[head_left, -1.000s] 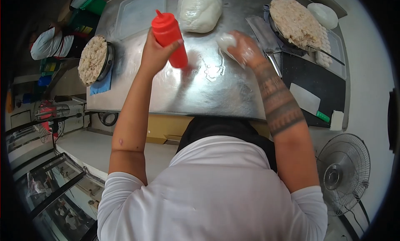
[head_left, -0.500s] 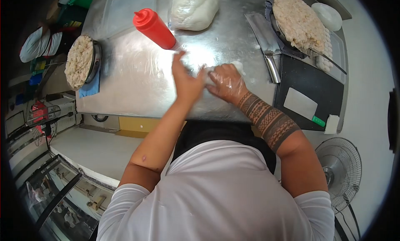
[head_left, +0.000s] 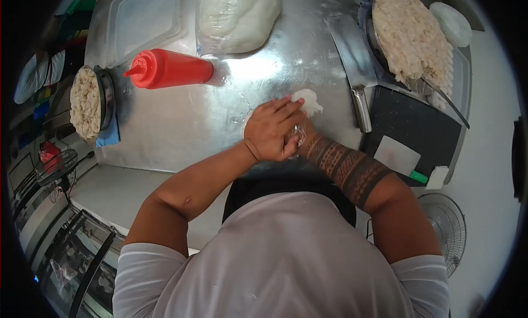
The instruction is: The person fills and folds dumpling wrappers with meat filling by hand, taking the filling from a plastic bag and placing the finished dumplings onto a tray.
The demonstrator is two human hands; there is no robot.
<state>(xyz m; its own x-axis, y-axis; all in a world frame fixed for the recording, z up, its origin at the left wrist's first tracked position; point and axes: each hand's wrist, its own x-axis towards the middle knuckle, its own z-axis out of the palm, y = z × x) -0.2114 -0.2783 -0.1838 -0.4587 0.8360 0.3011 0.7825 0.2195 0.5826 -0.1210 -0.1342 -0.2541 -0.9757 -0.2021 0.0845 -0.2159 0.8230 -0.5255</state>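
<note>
My left hand lies flat across the back of my right hand, its fingers stretched out. Clear plastic glove film covers my right hand, whose fingers are hidden underneath. Flattened white dough shows on the steel table past my fingertips, and a thin edge of it appears left of my left hand. Beyond my hands, to the left, is a red squeeze bottle. A large mass of white dough in clear plastic sits farther back.
On the right are a cleaver, a heaped bowl of pale chopped mixture, a black board and a scraper. Another heaped bowl stands at the left edge. A clear tray lies behind. A fan is lower right.
My left hand has come from apart, fingers raised, to rest on top of my right hand. The dough now shows spread flat. The view has shifted, with table items appearing in different places.
</note>
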